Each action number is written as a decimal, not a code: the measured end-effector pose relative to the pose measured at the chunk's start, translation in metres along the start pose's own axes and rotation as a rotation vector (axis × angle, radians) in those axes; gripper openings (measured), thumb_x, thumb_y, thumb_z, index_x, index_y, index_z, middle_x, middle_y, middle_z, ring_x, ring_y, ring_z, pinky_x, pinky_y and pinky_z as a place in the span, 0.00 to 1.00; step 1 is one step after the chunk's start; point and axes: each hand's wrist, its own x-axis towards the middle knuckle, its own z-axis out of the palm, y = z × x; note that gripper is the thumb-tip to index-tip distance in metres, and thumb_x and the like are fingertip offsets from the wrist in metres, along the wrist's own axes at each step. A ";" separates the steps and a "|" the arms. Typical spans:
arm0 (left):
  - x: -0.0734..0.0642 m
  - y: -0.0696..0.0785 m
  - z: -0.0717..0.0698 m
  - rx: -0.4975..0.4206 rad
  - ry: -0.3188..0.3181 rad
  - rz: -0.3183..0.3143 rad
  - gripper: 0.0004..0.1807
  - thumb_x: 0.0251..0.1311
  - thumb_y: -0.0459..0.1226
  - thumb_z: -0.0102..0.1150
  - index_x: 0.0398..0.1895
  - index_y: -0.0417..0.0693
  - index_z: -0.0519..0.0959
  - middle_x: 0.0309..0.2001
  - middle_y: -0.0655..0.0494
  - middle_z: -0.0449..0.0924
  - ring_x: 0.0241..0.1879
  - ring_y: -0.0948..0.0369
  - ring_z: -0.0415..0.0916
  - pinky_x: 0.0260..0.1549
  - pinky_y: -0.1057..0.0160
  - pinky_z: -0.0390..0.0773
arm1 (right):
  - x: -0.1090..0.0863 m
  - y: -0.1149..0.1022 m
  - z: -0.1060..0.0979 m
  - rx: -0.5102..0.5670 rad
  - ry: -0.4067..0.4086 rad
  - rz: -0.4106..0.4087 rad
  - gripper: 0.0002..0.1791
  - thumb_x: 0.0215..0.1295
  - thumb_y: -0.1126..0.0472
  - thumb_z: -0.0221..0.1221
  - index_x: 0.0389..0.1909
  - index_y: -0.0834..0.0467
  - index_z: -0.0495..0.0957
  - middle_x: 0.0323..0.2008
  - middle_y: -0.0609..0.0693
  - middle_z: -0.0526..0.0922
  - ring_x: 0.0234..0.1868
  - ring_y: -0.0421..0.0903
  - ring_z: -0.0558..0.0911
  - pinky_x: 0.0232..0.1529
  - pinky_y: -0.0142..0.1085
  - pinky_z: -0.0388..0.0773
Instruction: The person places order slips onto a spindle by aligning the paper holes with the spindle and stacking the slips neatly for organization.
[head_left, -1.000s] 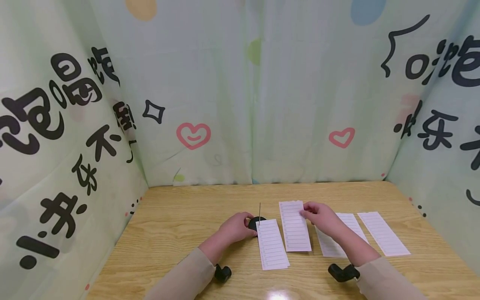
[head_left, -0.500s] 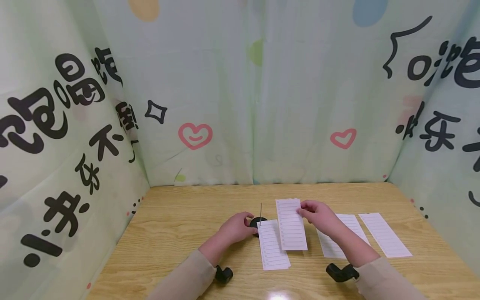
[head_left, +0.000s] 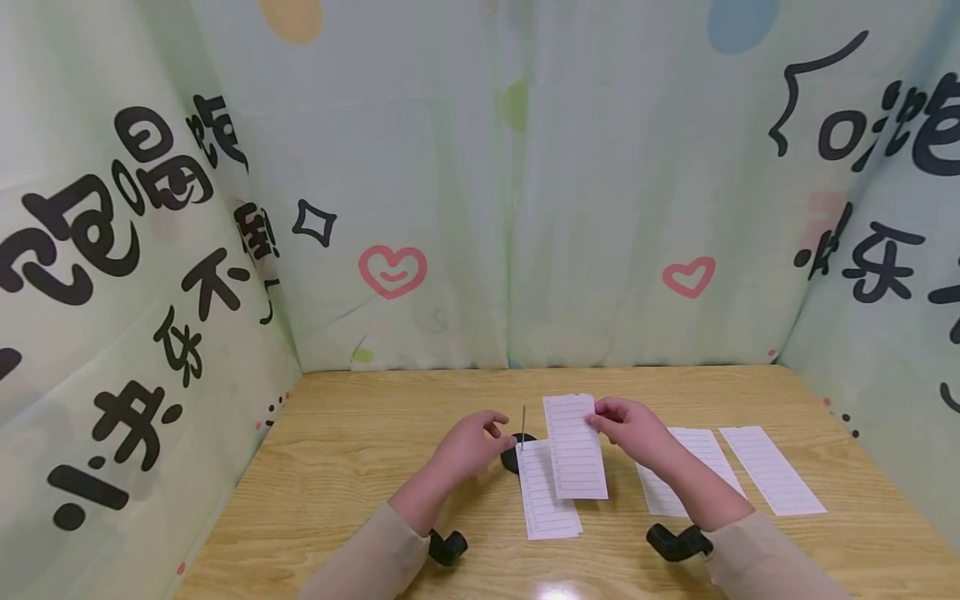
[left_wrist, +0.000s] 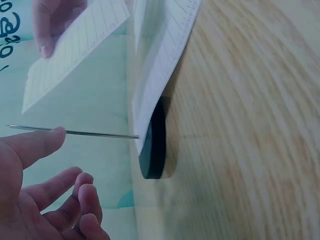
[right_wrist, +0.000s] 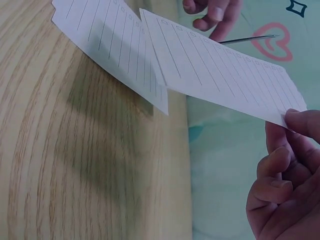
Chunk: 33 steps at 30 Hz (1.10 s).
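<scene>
A bill spike with a round black base (left_wrist: 155,162) and a thin upright metal rod (left_wrist: 100,133) stands on the table. Lined paper sheets (head_left: 540,500) are threaded on it, low on the rod. My right hand (head_left: 632,427) pinches another lined sheet (head_left: 576,454) by its right edge, thumb in front, holding it raised just right of the rod and partly over the threaded paper. Beside the spike, my left hand (head_left: 471,443) is off the base with loosely bent fingers and holds nothing. In the left wrist view, its thumb (left_wrist: 45,142) overlaps the rod; contact is unclear.
Two more lined sheets lie on the wooden table (head_left: 360,467) at the right, one (head_left: 663,496) partly under my right forearm, the other (head_left: 772,471) farther right. A printed curtain (head_left: 450,183) encloses the table at the back and both sides.
My right hand has brought its sheet leftward and slightly up, towards the rod. My left hand, earlier at the black base, has let go and risen slightly.
</scene>
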 end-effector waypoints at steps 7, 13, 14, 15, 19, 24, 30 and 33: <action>-0.008 0.011 -0.006 -0.016 0.018 0.045 0.22 0.63 0.50 0.64 0.58 0.56 0.79 0.40 0.60 0.75 0.22 0.59 0.71 0.21 0.63 0.73 | 0.001 0.006 -0.002 -0.002 -0.015 -0.020 0.11 0.71 0.56 0.59 0.42 0.61 0.79 0.30 0.54 0.77 0.31 0.48 0.72 0.32 0.40 0.71; -0.009 0.013 -0.006 -0.013 0.038 0.049 0.21 0.63 0.50 0.64 0.57 0.56 0.79 0.41 0.60 0.75 0.25 0.59 0.71 0.23 0.63 0.73 | 0.002 0.028 -0.008 -0.059 -0.047 0.045 0.13 0.71 0.55 0.59 0.41 0.62 0.78 0.31 0.52 0.76 0.31 0.48 0.72 0.32 0.39 0.69; -0.009 0.012 -0.007 -0.015 0.039 0.048 0.21 0.63 0.49 0.64 0.57 0.56 0.79 0.41 0.60 0.75 0.26 0.59 0.71 0.23 0.63 0.72 | 0.002 0.031 -0.009 -0.065 -0.050 0.058 0.12 0.71 0.55 0.59 0.41 0.62 0.78 0.29 0.52 0.75 0.31 0.48 0.72 0.31 0.39 0.69; -0.009 0.012 -0.006 -0.015 0.039 0.048 0.21 0.63 0.49 0.64 0.57 0.56 0.79 0.41 0.60 0.75 0.26 0.59 0.71 0.23 0.63 0.72 | 0.002 0.034 -0.009 -0.070 -0.053 0.068 0.12 0.71 0.55 0.59 0.40 0.62 0.78 0.29 0.52 0.75 0.30 0.48 0.72 0.31 0.39 0.68; -0.009 0.010 -0.006 -0.013 0.029 0.049 0.21 0.63 0.49 0.64 0.57 0.55 0.79 0.40 0.60 0.75 0.24 0.59 0.70 0.22 0.63 0.71 | 0.004 0.046 -0.010 -0.104 -0.061 0.095 0.11 0.69 0.56 0.61 0.37 0.61 0.77 0.26 0.50 0.72 0.28 0.46 0.70 0.30 0.38 0.66; -0.008 0.009 -0.004 -0.009 0.018 0.035 0.20 0.63 0.49 0.64 0.57 0.54 0.79 0.40 0.60 0.75 0.24 0.59 0.70 0.22 0.62 0.71 | 0.006 0.057 -0.008 -0.178 -0.067 0.129 0.11 0.68 0.55 0.62 0.33 0.59 0.77 0.25 0.49 0.71 0.28 0.45 0.69 0.30 0.37 0.64; -0.007 0.006 -0.004 -0.002 0.016 0.020 0.20 0.63 0.49 0.64 0.56 0.54 0.80 0.40 0.60 0.76 0.29 0.59 0.71 0.25 0.62 0.71 | 0.009 0.065 -0.007 -0.205 -0.087 0.133 0.14 0.72 0.57 0.57 0.26 0.58 0.75 0.18 0.46 0.67 0.22 0.43 0.67 0.27 0.36 0.63; -0.006 0.004 -0.003 -0.011 0.014 0.018 0.20 0.63 0.48 0.64 0.56 0.53 0.79 0.39 0.60 0.75 0.28 0.58 0.71 0.25 0.61 0.71 | 0.011 0.067 -0.008 -0.210 -0.092 0.122 0.14 0.74 0.58 0.53 0.28 0.59 0.77 0.16 0.45 0.64 0.20 0.42 0.65 0.26 0.36 0.62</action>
